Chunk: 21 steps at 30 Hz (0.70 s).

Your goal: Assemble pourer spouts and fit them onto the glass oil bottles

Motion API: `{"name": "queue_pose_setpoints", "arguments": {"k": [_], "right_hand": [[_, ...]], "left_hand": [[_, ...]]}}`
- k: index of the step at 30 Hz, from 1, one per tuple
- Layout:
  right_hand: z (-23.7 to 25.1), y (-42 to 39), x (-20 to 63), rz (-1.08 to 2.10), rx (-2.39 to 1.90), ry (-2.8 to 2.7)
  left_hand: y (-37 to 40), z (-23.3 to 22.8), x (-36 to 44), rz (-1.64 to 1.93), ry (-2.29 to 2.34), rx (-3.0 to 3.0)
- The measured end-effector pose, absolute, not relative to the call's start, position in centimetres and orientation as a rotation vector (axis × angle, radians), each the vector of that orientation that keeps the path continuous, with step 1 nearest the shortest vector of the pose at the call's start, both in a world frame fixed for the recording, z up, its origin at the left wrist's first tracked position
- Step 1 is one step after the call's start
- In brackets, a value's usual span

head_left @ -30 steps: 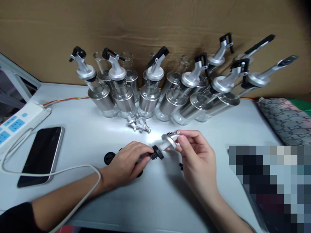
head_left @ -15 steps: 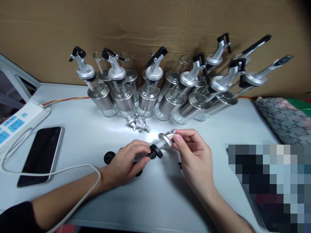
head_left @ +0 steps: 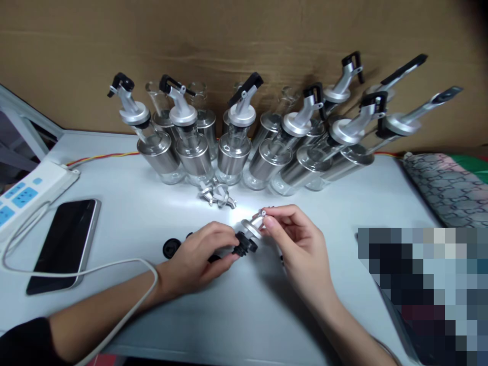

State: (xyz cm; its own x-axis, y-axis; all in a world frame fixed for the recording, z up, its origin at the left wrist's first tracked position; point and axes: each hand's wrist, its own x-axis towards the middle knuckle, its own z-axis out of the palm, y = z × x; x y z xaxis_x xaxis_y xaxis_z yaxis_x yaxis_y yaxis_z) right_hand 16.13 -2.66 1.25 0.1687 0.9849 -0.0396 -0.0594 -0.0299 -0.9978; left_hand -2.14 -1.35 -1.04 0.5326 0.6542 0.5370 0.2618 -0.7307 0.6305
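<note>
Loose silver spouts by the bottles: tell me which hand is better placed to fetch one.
Right, probably. The right hand lies somewhat nearer the loose silver spouts; the left hand sits lower. Both hands are occupied, left gripping the black stopper, right the silver spout cap.

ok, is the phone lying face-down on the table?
No. The phone lies with its dark glass screen facing up on the white table, left of the left hand.

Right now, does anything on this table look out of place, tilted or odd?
Yes. Some glass bottles at the back stand without a pourer cap, while loose silver pourers lie on the table before them. A white cable crosses the left forearm. Nothing looks spilled or broken.
</note>
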Motion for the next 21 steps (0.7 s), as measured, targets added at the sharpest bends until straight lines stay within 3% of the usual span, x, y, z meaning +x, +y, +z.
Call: {"name": "queue_pose_setpoints", "arguments": {"k": [21], "right_hand": [[1.49,-2.73,16.03,1.148,-1.268,-1.04]], "left_hand": [[-1.43,-1.13,-2.26,1.112,0.734,2.223]]}}
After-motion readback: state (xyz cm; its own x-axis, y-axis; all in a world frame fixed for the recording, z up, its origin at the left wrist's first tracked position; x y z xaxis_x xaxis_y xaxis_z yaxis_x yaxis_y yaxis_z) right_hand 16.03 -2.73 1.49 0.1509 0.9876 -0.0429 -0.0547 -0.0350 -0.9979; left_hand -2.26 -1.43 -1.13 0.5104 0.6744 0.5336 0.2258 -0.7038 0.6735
